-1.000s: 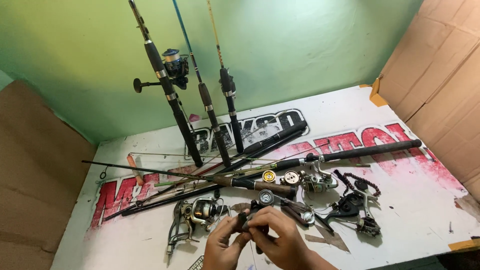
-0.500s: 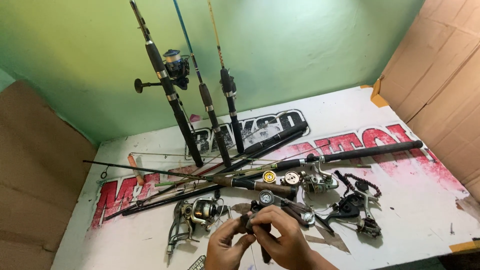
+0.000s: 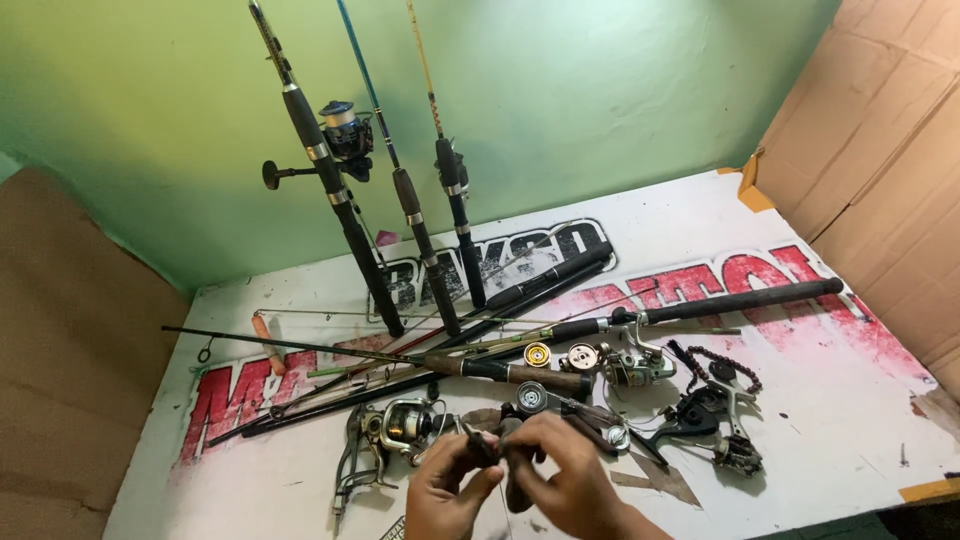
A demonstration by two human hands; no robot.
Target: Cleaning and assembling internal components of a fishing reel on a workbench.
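All I see of my own body from the head camera is two bare hands at the bottom edge: my left hand (image 3: 445, 495) and my right hand (image 3: 575, 485). Both wrists are bare, with no sleeves, gloves, rings or watch showing. The forearms are cut off by the frame.

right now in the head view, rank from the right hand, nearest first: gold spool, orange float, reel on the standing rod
From the right hand:
1. gold spool, just above the hands
2. orange float, far left on the table
3. reel on the standing rod, up against the wall
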